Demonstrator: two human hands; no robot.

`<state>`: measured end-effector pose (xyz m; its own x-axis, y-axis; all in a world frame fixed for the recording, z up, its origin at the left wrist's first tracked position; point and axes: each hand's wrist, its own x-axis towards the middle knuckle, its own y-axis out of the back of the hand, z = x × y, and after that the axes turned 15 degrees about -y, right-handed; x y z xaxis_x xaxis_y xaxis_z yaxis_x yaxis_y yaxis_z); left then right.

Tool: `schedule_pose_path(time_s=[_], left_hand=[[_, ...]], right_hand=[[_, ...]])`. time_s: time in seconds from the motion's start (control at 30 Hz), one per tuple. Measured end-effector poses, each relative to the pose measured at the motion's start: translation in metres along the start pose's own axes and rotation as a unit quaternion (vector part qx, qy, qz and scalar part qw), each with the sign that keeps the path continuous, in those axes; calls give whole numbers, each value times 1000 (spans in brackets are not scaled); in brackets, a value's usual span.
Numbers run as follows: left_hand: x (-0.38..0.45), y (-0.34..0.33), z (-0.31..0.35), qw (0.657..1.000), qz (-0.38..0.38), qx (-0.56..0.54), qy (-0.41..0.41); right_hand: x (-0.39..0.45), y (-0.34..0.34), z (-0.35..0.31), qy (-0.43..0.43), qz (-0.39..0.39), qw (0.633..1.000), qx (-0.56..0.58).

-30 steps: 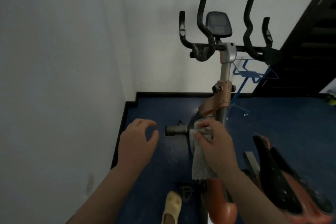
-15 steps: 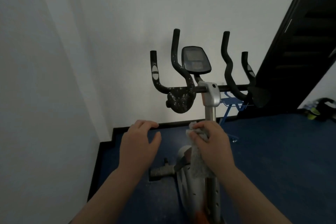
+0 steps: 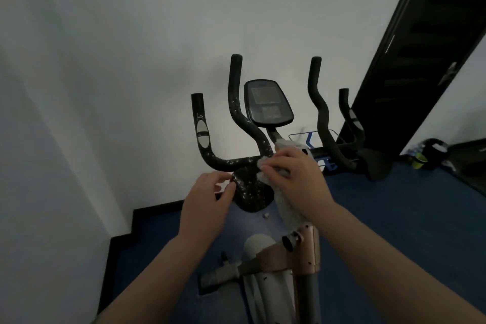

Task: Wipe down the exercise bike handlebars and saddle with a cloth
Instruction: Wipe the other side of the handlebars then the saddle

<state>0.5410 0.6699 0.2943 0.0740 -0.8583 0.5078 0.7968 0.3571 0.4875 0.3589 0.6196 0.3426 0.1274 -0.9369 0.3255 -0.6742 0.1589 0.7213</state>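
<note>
The black handlebars (image 3: 238,110) of the exercise bike rise in front of me, speckled with white marks on the left side, with a dark console (image 3: 268,102) between the inner bars. My right hand (image 3: 297,181) grips a grey cloth (image 3: 288,208) and holds it against the centre of the bar by the stem; the cloth hangs down below the hand. My left hand (image 3: 207,200) touches the left edge of the black speckled elbow pad (image 3: 252,194), its fingers curled against it. The saddle is out of view.
The bike's copper and grey frame (image 3: 294,258) stands below my hands on a blue floor (image 3: 394,218). White walls form a corner on the left. A dark door (image 3: 410,55) is at the right, with a dark bag and bottles (image 3: 431,155) on the floor beside it.
Both hands have risen from the frame level to the handlebars. The right hand has carried the cloth up onto the bar centre, and the left hand now touches the pad. The view tilted upward.
</note>
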Motion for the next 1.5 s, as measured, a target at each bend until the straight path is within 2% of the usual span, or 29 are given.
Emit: schedule_pose_path(time_s=[0.07,0.2,0.47,0.57,0.67,0.8,0.9,1.0,1.07,1.13,1.2,1.3,1.4,1.5], left_hand=[[13,-2,-10,1000,-9,-6,2],[21,-6,-25,999,-31,-29,2],[23,-13,-35,998,-34,-54,-8],[23,-15,-37,998,-33,-55,-8],[21,-15,-38,997,-25,-67,-3],[20,-16,-39,996,-21,-84,3],[20,-17,-39,995,-20,-102,7],[20,-16,-36,991,-14,-134,19],[21,-15,-34,988,-12,-154,28],[22,-14,-35,984,-7,-173,46],[22,-14,-37,982,-2,-181,54],[21,-14,-36,984,-1,-172,47],[20,-14,-35,985,3,-169,39],[18,-15,-37,986,3,-161,33]], right_hand=[[25,-4,-6,75,-14,996,-54],[54,-17,-6,184,-111,962,-167],[58,-16,9,245,-187,924,-224],[41,-14,13,226,-192,922,-249],[14,-21,21,192,-165,939,-231],[-20,-33,32,120,-111,975,-148],[-30,-31,30,60,-129,985,-102],[-23,-10,21,-73,-186,980,-11],[-8,1,9,-111,-165,978,68],[13,-1,-2,-90,-84,990,75],[28,-18,-7,-53,-36,998,0],[25,-50,-3,2,-11,996,-83],[6,-61,3,36,17,998,-44],[-12,-58,9,13,-16,1000,2]])
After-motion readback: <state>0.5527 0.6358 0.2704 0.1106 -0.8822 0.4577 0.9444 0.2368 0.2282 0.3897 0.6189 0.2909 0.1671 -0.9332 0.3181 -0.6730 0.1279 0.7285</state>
